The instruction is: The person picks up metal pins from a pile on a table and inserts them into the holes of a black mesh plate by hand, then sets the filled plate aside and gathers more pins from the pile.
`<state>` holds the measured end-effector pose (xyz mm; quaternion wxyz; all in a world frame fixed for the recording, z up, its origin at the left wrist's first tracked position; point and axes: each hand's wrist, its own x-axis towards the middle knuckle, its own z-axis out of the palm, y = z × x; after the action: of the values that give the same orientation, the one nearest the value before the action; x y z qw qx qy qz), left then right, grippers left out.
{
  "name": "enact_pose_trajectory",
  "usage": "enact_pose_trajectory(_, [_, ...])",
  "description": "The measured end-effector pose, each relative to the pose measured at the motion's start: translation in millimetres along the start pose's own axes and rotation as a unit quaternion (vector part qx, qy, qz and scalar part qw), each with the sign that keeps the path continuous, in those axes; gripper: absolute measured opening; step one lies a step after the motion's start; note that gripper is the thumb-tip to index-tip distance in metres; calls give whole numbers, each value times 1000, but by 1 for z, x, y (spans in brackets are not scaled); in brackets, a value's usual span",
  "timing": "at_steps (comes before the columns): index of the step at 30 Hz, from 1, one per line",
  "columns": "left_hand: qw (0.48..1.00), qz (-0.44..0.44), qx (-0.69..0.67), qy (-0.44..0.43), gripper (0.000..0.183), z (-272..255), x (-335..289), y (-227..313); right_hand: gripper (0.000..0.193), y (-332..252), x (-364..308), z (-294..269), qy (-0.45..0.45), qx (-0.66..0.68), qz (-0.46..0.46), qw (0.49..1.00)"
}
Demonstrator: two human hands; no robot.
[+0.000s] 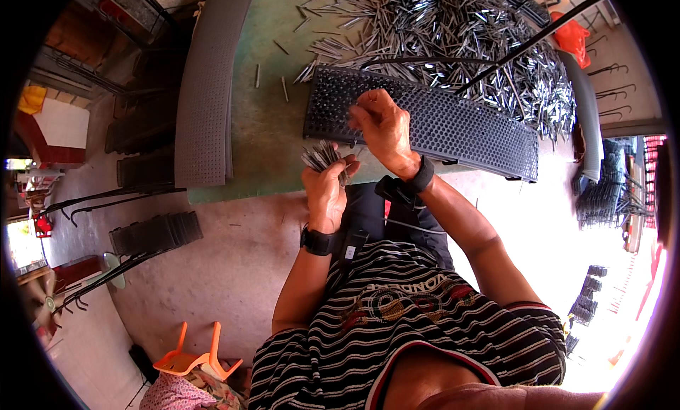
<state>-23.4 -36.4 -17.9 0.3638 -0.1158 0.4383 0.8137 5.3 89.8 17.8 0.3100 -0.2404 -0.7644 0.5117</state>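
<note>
My left hand [327, 196] is closed around a bundle of thin grey metal rods [321, 155] at the table's near edge, their ends fanning out above the fingers. My right hand [387, 130] is over the left part of a long black tray full of round holes [471, 127]. Its thumb and fingers are pinched together; anything between them is too small or blurred to make out. The tray lies slanted across the green tabletop [258, 141]. Behind it spreads a large heap of similar loose rods [453, 35].
Grey perforated sheets [205, 91] lie stacked along the table's left side. A black bar [538, 38] crosses above the heap, and a red plastic bag [571, 38] hangs at the far right. Dark racks [156, 233] stand left; an orange stool [198, 357] lies upturned at lower left.
</note>
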Motion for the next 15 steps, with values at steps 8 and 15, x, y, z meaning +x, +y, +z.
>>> enact_pose_trajectory(8, [1000, -16, 8, 18, 23, -3, -1, 2, 10, 22, -3, 9, -9, -146, -163, 976])
enact_pose_trajectory(15, [1000, -12, 8, 28, 21, -3, 1, 1, 8, 14, -1, -2, -106, -310, -246, 912])
